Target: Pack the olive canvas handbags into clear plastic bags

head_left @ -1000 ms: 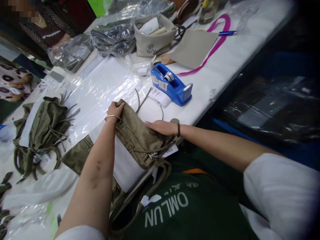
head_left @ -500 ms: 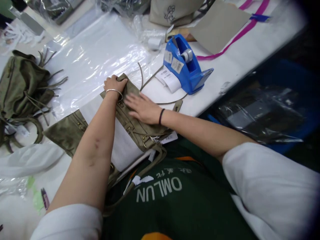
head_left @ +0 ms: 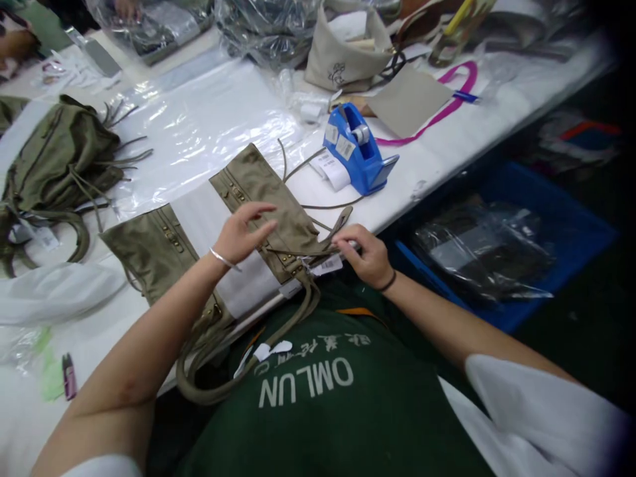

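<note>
An olive-green bag (head_left: 268, 192) lies spread across the table's front edge, with a white sheet (head_left: 206, 228) over its middle. Brass-coloured fittings run along its flaps, and its rounded handles (head_left: 199, 394) hang over the edge towards my apron. My left hand (head_left: 241, 237) hovers over the sheet and the right flap, thumb and fingers apart, holding nothing. At the bag's right corner my right hand (head_left: 368, 255) is closed in a pinch on a thin olive cord (head_left: 303, 253). A white tag (head_left: 328, 265) with a barcode lies just below that cord.
A blue tape dispenser (head_left: 355, 149) stands beyond the bag, near printed labels (head_left: 332, 171). Another olive bag (head_left: 62, 162) sits at left. Clear plastic (head_left: 199, 112) covers the table behind. Below the right edge, a blue bin (head_left: 571, 248) holds a plastic-wrapped item.
My left hand has left the bag's far edge and come nearer, fingers opening. My right hand has moved from lying flat on the flap to the corner, where it pinches the cord.
</note>
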`<act>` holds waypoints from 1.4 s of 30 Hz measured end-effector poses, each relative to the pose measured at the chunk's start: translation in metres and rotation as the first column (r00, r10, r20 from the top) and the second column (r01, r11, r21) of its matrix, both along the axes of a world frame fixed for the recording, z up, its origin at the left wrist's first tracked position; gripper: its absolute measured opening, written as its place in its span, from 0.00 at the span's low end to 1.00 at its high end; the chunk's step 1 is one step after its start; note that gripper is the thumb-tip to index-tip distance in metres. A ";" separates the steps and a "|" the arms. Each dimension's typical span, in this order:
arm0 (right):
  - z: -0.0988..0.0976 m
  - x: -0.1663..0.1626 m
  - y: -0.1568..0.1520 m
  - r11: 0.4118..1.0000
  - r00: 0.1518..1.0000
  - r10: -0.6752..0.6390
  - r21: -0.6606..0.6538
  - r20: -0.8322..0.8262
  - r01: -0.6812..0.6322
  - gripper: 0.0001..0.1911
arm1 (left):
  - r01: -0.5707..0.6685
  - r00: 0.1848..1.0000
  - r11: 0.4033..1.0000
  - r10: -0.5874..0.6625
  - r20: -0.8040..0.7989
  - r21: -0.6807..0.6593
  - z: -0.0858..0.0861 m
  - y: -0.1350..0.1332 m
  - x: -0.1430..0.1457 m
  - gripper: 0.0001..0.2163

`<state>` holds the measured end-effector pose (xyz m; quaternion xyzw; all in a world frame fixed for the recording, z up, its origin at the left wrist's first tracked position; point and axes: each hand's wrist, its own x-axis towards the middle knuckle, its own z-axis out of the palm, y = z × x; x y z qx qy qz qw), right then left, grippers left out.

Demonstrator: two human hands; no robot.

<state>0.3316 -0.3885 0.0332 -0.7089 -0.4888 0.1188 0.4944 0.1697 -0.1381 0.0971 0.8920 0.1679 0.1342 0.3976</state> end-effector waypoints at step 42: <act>0.028 -0.046 0.105 0.952 0.903 0.298 0.034 -0.310 -0.303 0.25 | -0.408 0.913 0.871 0.383 -0.142 -0.273 -0.018 -0.032 -0.021 0.14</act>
